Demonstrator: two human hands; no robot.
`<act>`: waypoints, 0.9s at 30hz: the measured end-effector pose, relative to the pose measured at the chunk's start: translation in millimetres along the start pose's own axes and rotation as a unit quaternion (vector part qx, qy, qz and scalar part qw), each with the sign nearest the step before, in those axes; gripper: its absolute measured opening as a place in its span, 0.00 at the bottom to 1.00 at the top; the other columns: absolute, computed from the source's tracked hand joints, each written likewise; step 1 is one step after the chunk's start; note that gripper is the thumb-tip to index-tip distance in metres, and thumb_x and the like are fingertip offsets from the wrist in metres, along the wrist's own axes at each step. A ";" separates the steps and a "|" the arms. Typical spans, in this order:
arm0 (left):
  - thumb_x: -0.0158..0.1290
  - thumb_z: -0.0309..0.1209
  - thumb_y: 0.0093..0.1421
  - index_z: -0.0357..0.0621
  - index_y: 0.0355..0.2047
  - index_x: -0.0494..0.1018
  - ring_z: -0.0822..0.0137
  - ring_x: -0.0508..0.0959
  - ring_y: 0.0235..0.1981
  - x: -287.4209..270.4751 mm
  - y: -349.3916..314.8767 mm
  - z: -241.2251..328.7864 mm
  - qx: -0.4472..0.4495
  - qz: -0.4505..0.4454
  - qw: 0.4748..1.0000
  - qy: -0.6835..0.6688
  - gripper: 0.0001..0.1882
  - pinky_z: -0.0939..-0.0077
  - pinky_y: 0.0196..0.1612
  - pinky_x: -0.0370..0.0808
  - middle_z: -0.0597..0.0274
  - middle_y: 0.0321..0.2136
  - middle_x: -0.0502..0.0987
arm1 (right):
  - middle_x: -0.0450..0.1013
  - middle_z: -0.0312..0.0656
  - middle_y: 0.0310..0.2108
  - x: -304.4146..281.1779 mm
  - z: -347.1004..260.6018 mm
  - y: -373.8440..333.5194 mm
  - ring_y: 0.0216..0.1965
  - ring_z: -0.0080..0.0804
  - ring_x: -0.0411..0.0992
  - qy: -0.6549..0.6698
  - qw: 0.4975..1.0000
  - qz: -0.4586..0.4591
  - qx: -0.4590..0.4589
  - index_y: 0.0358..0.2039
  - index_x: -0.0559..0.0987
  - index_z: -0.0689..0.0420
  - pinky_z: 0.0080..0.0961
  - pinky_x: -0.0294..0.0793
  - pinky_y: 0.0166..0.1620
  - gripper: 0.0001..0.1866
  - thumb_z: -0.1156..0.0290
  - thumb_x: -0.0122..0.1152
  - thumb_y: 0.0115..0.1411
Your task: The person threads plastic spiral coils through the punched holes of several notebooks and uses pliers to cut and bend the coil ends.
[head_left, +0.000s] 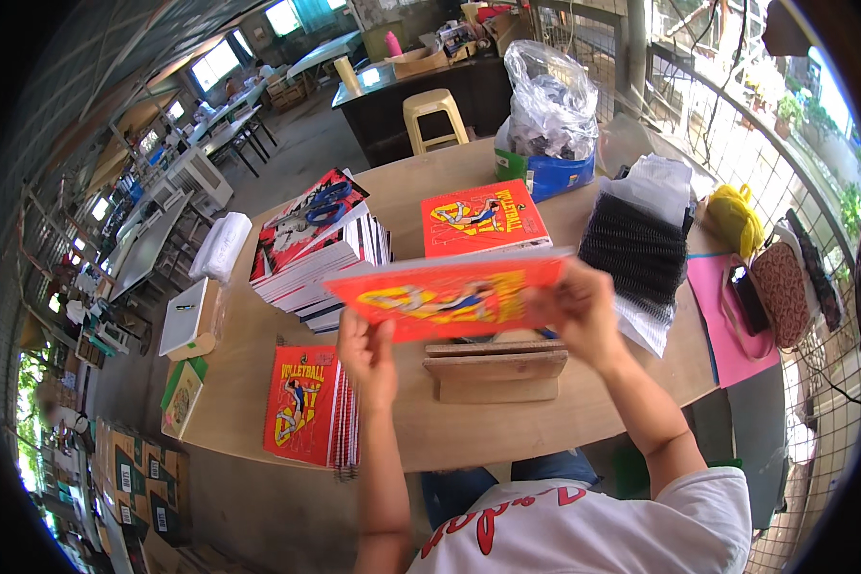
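Observation:
Both of my hands hold up a red notebook [430,304] with a yellow and blue printed cover, slightly blurred and steeply tilted above the table. My left hand [368,352] pinches its lower left corner, while my right hand [576,311] grips the right end. Just below it sits a wooden block with a raised slotted ledge [496,364]. Beyond the held notebook lies a pile of matching red notebooks [483,215]. A stack of spiral-bound red notebooks [306,402] rests near the front left edge.
Scissors with blue handles [330,204] lie on a tall fanned stack of books [330,253]. At right are black spiral coils [636,239] and a pink sheet [713,306] bearing a phone [748,297]. A plastic bag [550,105] fills a blue box [560,175] at the back.

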State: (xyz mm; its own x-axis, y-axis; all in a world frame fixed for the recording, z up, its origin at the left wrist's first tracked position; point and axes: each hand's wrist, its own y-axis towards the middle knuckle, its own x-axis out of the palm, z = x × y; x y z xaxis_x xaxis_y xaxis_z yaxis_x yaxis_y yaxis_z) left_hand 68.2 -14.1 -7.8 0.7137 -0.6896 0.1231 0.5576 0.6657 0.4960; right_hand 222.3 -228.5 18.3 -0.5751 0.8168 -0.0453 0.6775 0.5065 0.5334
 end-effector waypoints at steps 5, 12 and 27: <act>0.51 0.22 0.68 0.34 0.62 0.64 0.68 0.74 0.57 -51.2 -22.4 -62.0 0.001 0.068 0.998 0.008 0.22 0.70 0.61 0.67 0.54 0.55 0.76 | 0.69 0.54 0.21 52.5 -3.9 -2.3 0.21 0.41 0.66 -0.142 0.987 -0.036 -0.073 0.31 0.74 0.64 0.32 0.69 0.29 0.09 0.77 0.68 0.59; 0.53 0.26 0.68 0.35 0.63 0.62 0.66 0.76 0.52 -49.8 -67.9 -103.2 -0.104 0.040 0.991 0.080 0.25 0.71 0.56 0.72 0.53 0.54 0.76 | 0.76 0.53 0.26 36.6 23.9 -29.0 0.28 0.51 0.76 -0.225 0.970 -0.090 0.019 0.40 0.80 0.61 0.34 0.76 0.34 0.07 0.78 0.64 0.60; 0.55 0.35 0.65 0.49 0.73 0.56 0.47 0.59 0.70 68.0 -94.5 -9.2 0.307 -0.091 0.883 0.342 0.37 0.39 0.68 0.52 0.37 0.73 0.49 | 0.62 0.47 0.62 4.9 124.5 -140.9 0.62 0.37 0.62 0.074 0.988 0.043 0.127 0.68 0.57 0.63 0.34 0.62 0.65 0.36 0.61 0.62 0.68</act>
State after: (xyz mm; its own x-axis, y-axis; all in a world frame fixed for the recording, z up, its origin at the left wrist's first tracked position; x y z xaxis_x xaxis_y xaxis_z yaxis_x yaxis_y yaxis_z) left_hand 67.9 -121.2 -54.2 0.8425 -0.2948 -0.4509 0.5040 0.1357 0.8530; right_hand 181.1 -261.4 -162.2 -0.5593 0.8195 0.1250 0.8086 0.5060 0.3003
